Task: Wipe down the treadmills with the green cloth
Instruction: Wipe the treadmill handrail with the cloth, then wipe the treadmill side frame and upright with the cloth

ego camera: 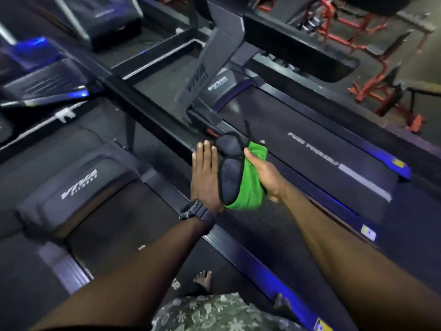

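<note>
At the centre of the head view, just past the end of a dark handrail (152, 120) that runs up toward ten o'clock, the person's two hands meet over the green cloth (248, 185). The right hand (265, 175) is clenched around the cloth, thumb pressing its upper edge, while the left hand (205, 177), with a dark watch (195, 212) on its wrist, lies flat with fingers straight and together against the cloth's dark grey, black-edged side. The cloth looks bunched and doubled, held in the air above the side rail of the right treadmill (322, 149), whose belt stretches toward three o'clock; a second treadmill (78, 187) sits at eight o'clock. To do this step well, the person would likely smooth the cloth into a flat pad with a clean face outward, then press it along the handrail in long overlapping strokes. No containers are visible, so nothing can be said of contents.
</note>
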A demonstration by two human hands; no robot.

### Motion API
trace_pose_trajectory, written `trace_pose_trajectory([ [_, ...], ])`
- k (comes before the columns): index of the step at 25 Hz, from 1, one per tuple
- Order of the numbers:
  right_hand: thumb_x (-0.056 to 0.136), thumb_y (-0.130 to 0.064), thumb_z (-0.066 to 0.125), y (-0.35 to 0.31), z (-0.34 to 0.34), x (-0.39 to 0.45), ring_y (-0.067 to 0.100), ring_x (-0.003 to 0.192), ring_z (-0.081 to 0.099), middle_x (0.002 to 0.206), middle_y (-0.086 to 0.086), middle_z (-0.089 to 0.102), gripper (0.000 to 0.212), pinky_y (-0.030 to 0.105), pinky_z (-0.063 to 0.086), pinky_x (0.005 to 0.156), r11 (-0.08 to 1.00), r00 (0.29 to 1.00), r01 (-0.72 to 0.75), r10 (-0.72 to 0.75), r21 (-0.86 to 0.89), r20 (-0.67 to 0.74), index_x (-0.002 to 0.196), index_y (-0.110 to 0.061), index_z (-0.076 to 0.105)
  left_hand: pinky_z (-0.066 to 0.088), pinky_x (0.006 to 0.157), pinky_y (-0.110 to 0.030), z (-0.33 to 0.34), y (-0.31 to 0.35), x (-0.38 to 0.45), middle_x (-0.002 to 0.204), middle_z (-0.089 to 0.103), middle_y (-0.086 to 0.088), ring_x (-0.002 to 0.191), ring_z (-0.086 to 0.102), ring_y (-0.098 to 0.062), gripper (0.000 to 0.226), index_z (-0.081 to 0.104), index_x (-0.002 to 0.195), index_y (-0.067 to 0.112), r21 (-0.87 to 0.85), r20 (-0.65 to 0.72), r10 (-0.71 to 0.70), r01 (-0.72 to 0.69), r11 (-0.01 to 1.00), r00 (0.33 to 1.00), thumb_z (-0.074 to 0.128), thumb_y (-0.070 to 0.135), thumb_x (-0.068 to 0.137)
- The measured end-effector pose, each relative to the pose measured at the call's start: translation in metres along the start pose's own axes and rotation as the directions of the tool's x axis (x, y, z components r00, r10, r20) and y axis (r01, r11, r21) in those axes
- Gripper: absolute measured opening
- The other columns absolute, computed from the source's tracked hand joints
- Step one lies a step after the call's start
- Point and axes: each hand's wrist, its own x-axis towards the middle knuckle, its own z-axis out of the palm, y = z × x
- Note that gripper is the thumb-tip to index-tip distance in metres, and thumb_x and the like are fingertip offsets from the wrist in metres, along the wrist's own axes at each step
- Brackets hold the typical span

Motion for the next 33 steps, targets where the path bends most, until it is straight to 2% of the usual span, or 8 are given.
trace_pose_trajectory([
  [3, 0.094, -0.037, 0.052, 0.009, -0.021, -0.001, 0.023, 0.121, 0.059, 0.128, 0.011, 0.063, 0.047, 0.043, 0.042, 0.108, 0.988, 0.990, -0.001, -0.021, 0.156, 0.138, 0.131, -0.008, 0.058, 0.006, 0.120, -0.047, 0.008, 0.020, 0.005, 0.156, 0.013, -0.027, 0.145, 0.010, -0.042, 0.072, 0.018, 0.146, -0.010, 0.067, -0.084, -0.171, 0.177, 0.982, 0.982, -0.008, 0.012, 0.083],
  [6, 0.095, -0.037, 0.054, -0.014, -0.018, 0.022, 0.025, 0.125, 0.054, 0.133, 0.013, 0.059, 0.050, 0.045, 0.036, 0.113, 0.998, 0.969, -0.035, 0.049, -0.061, 0.242, 0.133, -0.004, 0.055, 0.031, 0.112, -0.053, 0.033, 0.022, 0.013, 0.144, 0.038, -0.031, 0.134, 0.038, -0.045, 0.056, 0.038, 0.137, -0.013, 0.081, -0.234, -0.274, 0.299, 0.951, 0.933, 0.014, 0.006, 0.090],
  [10, 0.097, -0.037, 0.052, -0.015, -0.029, 0.015, 0.016, 0.113, 0.062, 0.124, 0.006, 0.065, 0.039, 0.034, 0.043, 0.106, 0.990, 0.936, -0.045, 0.088, -0.133, 0.341, 0.120, -0.008, 0.065, 0.021, 0.115, -0.050, 0.048, 0.028, 0.019, 0.148, 0.029, -0.031, 0.137, 0.030, -0.047, 0.053, 0.032, 0.140, -0.013, -0.039, -0.252, -0.400, 0.403, 0.914, 0.881, 0.017, 0.011, 0.095],
  [13, 0.095, -0.033, 0.054, -0.002, -0.058, 0.002, 0.009, 0.099, 0.067, 0.117, 0.002, 0.068, 0.028, 0.024, 0.051, 0.092, 0.993, 0.901, -0.057, 0.095, -0.102, 0.422, 0.106, -0.013, 0.070, 0.044, 0.085, -0.066, 0.051, 0.052, 0.018, 0.121, 0.053, -0.041, 0.109, 0.053, -0.058, 0.050, 0.055, 0.116, -0.021, -0.058, -0.252, -0.470, 0.471, 0.880, 0.846, 0.040, 0.020, 0.091],
  [17, 0.096, -0.039, 0.052, -0.040, -0.029, 0.046, 0.009, 0.100, 0.059, 0.117, 0.002, 0.065, 0.039, 0.021, 0.043, 0.085, 0.953, 0.885, 0.092, 0.054, -0.289, 0.462, 0.117, -0.010, 0.066, 0.019, 0.118, -0.039, 0.033, 0.068, 0.020, 0.151, 0.033, -0.022, 0.142, 0.028, -0.035, 0.051, 0.035, 0.143, -0.004, -0.096, -0.299, -0.503, 0.498, 0.862, 0.811, 0.043, 0.016, 0.097],
  [22, 0.094, -0.045, 0.055, -0.024, -0.019, 0.080, 0.010, 0.105, 0.062, 0.116, 0.001, 0.067, 0.041, 0.025, 0.047, 0.091, 0.914, 0.877, 0.182, 0.015, -0.362, 0.479, 0.116, -0.013, 0.067, 0.012, 0.120, -0.037, 0.038, 0.080, 0.014, 0.147, 0.035, -0.029, 0.140, 0.026, -0.044, 0.065, 0.032, 0.141, -0.010, -0.091, -0.359, -0.402, 0.397, 0.913, 0.842, 0.040, 0.025, 0.087],
  [28, 0.086, -0.034, 0.067, -0.025, 0.025, 0.148, 0.022, 0.104, 0.060, 0.116, 0.017, 0.061, 0.012, 0.035, 0.046, 0.096, 0.707, 0.642, 0.700, -0.560, -0.101, 0.524, 0.087, -0.029, 0.056, 0.012, 0.117, -0.016, 0.045, 0.077, 0.018, 0.146, 0.033, 0.005, 0.136, 0.022, 0.003, 0.049, 0.043, 0.142, 0.007, 0.022, -0.550, -0.331, 0.410, 0.912, 0.767, 0.037, 0.022, 0.096],
  [33, 0.083, -0.061, 0.057, 0.032, -0.005, 0.156, 0.018, 0.122, 0.055, 0.127, 0.000, 0.062, 0.052, 0.036, 0.038, 0.107, 0.627, 0.376, 0.761, -0.636, 0.166, 0.674, 0.121, -0.026, 0.059, 0.026, 0.115, -0.025, 0.067, 0.082, 0.024, 0.147, 0.045, -0.002, 0.137, 0.040, -0.012, 0.057, 0.048, 0.139, 0.013, 0.059, -0.610, -0.480, 0.640, 0.766, 0.631, 0.030, 0.034, 0.091],
])
